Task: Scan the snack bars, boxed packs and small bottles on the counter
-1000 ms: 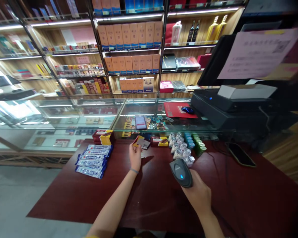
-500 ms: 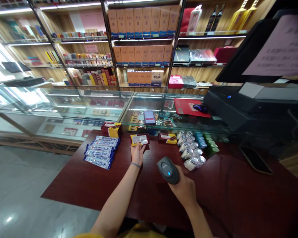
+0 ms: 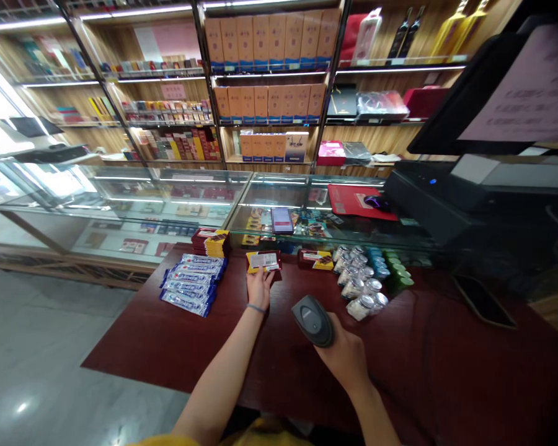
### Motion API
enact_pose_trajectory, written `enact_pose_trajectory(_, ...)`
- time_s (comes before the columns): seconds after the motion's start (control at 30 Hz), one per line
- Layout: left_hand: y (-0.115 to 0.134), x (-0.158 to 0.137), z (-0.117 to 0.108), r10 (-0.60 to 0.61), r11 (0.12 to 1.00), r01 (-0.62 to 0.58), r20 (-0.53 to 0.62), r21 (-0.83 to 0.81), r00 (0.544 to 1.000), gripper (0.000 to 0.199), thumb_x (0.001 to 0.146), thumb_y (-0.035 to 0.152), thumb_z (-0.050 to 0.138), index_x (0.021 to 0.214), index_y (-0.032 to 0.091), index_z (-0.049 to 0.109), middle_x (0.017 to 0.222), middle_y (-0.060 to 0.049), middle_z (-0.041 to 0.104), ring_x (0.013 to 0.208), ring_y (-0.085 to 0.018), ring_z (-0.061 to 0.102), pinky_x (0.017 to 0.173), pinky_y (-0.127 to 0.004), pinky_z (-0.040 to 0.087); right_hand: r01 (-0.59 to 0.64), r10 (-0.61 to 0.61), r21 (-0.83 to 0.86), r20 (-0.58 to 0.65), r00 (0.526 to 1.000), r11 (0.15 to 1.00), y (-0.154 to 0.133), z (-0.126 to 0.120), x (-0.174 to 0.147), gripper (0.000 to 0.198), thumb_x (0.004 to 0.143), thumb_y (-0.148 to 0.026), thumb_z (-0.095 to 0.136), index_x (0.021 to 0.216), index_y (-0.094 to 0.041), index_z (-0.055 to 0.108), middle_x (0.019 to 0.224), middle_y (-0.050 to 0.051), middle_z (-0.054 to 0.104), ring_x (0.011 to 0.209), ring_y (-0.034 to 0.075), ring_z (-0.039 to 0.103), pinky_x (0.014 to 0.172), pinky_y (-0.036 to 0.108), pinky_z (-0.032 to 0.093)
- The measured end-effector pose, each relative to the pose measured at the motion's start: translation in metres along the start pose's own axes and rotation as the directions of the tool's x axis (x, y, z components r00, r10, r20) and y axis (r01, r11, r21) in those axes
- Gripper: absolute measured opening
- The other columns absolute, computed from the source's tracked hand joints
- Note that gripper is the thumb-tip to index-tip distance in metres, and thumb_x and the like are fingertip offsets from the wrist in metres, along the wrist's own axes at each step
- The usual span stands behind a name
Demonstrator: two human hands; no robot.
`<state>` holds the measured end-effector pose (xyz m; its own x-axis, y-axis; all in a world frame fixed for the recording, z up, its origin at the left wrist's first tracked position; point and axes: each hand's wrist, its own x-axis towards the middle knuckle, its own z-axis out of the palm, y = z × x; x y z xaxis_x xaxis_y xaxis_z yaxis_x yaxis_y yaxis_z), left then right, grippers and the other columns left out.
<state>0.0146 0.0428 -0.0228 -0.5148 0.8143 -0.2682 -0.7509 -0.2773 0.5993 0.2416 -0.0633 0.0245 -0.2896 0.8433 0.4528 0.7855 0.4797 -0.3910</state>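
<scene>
My left hand is closed on the near edge of a flat red-and-yellow packet, which looks like a chocolate biscuit pack. Its pale label side faces up. In my right hand is a dark grey barcode scanner, its head angled toward the packet and apart from it. A similar pack lies just right of the held one. To the left, a stack of such packs stands behind a fanned row of blue-and-white packets. Several clear jars with silver lids stand on the right.
Blue containers and green ones stand beyond the jars. A dark phone lies on the red-brown table. Behind are a glass display counter, a lit phone, a red mat and a black monitor.
The blue light on top of the scanner has gone out. Both hands keep nearly the same pose, and the view has shifted slightly.
</scene>
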Motion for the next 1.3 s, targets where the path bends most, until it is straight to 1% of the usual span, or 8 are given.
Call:
enact_pose_trajectory(0.33, 0.005, -0.007, 0.004, 0.089, 0.992, -0.088, -0.006, 0.088, 0.996, 0.032, 0.077, 0.031, 0.076, 0.099, 0.021, 0.055, 0.095, -0.003, 0.069, 0.083, -0.014, 0.069, 0.085, -0.036, 0.056, 0.046, -0.047, -0.051, -0.018, 0.999, 0.998, -0.001, 0.000, 0.001, 0.023, 0.081, -0.027, 0.051, 0.104, -0.023, 0.052, 0.074, 0.001, 0.071, 0.062, 0.023, 0.070, 0.055, 0.028, 0.045)
enact_pose_trajectory(0.5, 0.034, -0.006, 0.014, 0.391, 0.879, -0.371, -0.007, 0.301, 0.920, 0.028, 0.079, 0.037, 0.074, 0.096, 0.019, 0.060, 0.083, 0.000, 0.067, 0.077, -0.013, 0.067, 0.074, -0.025, 0.053, 0.038, -0.043, -0.097, -0.044, 0.998, 0.995, 0.003, 0.006, -0.002, 0.022, 0.085, -0.029, 0.048, 0.106, -0.023, 0.052, 0.074, 0.002, 0.071, 0.061, 0.023, 0.070, 0.055, 0.029, 0.045)
enact_pose_trajectory(0.67, 0.101, 0.001, 0.007, 0.717, 0.432, -0.732, 0.291, 0.527, 0.633, 0.019, 0.088, 0.033, 0.066, 0.101, 0.020, 0.069, 0.100, -0.005, 0.072, 0.099, -0.020, 0.068, 0.093, -0.033, 0.051, 0.053, -0.063, -0.153, -0.062, 0.996, 0.987, 0.009, 0.012, -0.004, 0.024, 0.089, -0.034, 0.045, 0.109, -0.022, 0.052, 0.072, 0.002, 0.070, 0.059, 0.023, 0.069, 0.054, 0.030, 0.045)
enact_pose_trajectory(0.77, 0.151, 0.017, -0.009, 0.690, 0.015, -0.818, 0.586, 0.574, 0.424, 0.020, 0.093, 0.028, 0.057, 0.107, 0.022, 0.070, 0.116, -0.007, 0.071, 0.114, -0.022, 0.064, 0.104, -0.041, 0.046, 0.083, -0.096, -0.172, -0.071, 0.993, 0.982, 0.012, 0.015, -0.004, 0.025, 0.090, -0.036, 0.045, 0.109, -0.022, 0.052, 0.071, 0.001, 0.070, 0.056, 0.022, 0.068, 0.053, 0.029, 0.044)
enact_pose_trajectory(0.83, 0.181, 0.032, -0.019, 0.586, -0.236, -0.785, 0.729, 0.572, 0.355, 0.021, 0.094, 0.022, 0.054, 0.106, 0.024, 0.071, 0.118, -0.007, 0.070, 0.117, -0.022, 0.061, 0.106, -0.043, 0.044, 0.080, -0.093, -0.185, -0.065, 0.994, 0.980, 0.012, 0.016, -0.004, 0.024, 0.091, -0.038, 0.045, 0.107, -0.022, 0.053, 0.069, 0.000, 0.070, 0.054, 0.022, 0.067, 0.051, 0.029, 0.043)
enact_pose_trajectory(0.9, 0.203, 0.048, -0.027, 0.483, -0.424, -0.705, 0.801, 0.568, 0.354, 0.021, 0.092, 0.020, 0.056, 0.104, 0.025, 0.072, 0.116, -0.006, 0.071, 0.118, -0.024, 0.061, 0.107, -0.044, 0.042, 0.065, -0.080, -0.204, -0.064, 0.995, 0.977, 0.011, 0.017, -0.004, 0.024, 0.091, -0.039, 0.044, 0.106, -0.022, 0.053, 0.068, 0.001, 0.069, 0.054, 0.022, 0.067, 0.051, 0.030, 0.042)
enact_pose_trajectory(1.0, 0.218, 0.066, -0.033, 0.351, -0.575, -0.620, 0.846, 0.533, 0.402, 0.020, 0.092, 0.020, 0.057, 0.102, 0.025, 0.073, 0.111, -0.006, 0.072, 0.112, -0.025, 0.062, 0.104, -0.043, 0.043, 0.048, -0.064, -0.220, -0.066, 0.996, 0.974, 0.010, 0.018, -0.004, 0.025, 0.089, -0.039, 0.045, 0.105, -0.022, 0.054, 0.069, 0.002, 0.069, 0.054, 0.022, 0.067, 0.051, 0.030, 0.042)
enact_pose_trajectory(1.3, 0.211, 0.088, -0.037, 0.151, -0.634, -0.632, 0.873, 0.446, 0.464, 0.025, 0.096, 0.024, 0.051, 0.114, 0.026, 0.069, 0.118, -0.007, 0.069, 0.110, -0.023, 0.061, 0.098, -0.037, 0.046, 0.036, -0.053, -0.207, -0.077, 0.996, 0.978, 0.019, 0.023, -0.004, 0.025, 0.090, -0.040, 0.045, 0.105, -0.023, 0.054, 0.067, 0.000, 0.069, 0.053, 0.023, 0.068, 0.050, 0.030, 0.043)
